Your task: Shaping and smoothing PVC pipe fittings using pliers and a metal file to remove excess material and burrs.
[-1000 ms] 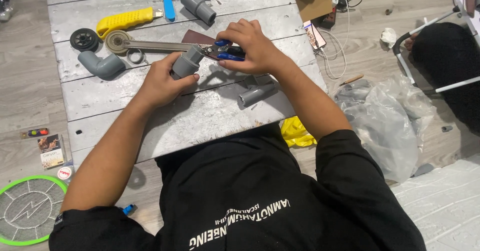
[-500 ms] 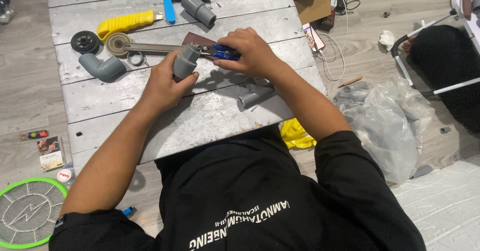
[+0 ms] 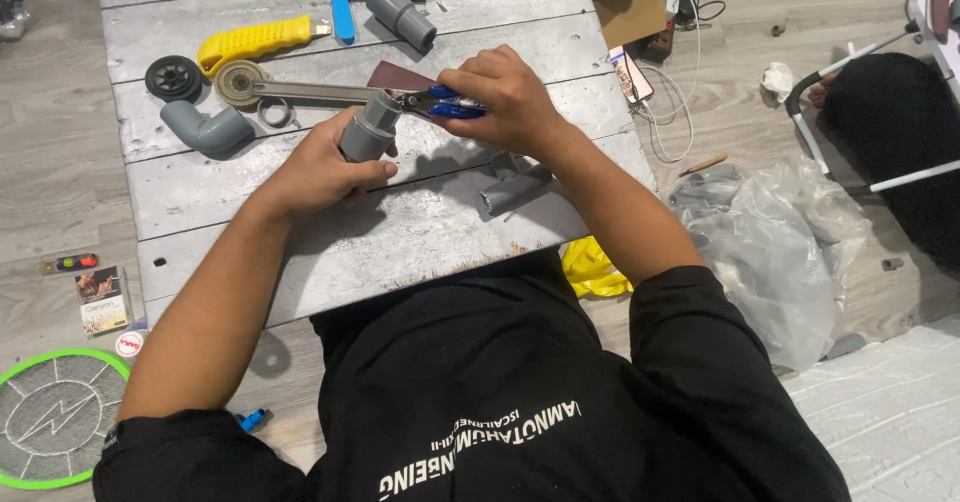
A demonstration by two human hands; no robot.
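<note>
the left hand [image 3: 325,167] wraps a short grey pipe fitting [image 3: 368,129], tilting it above the grey plank tabletop [image 3: 400,232] – likely to present its end to the blue-handled cutter [image 3: 447,104], gripped shut by the right hand [image 3: 505,97].

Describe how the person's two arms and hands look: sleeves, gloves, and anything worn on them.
Both hands, the left hand and the right hand, are bare, without gloves. No ring or watch can be seen. Both forearms are uncovered. The short black sleeves of a black shirt with white lettering end around the elbows.
</note>
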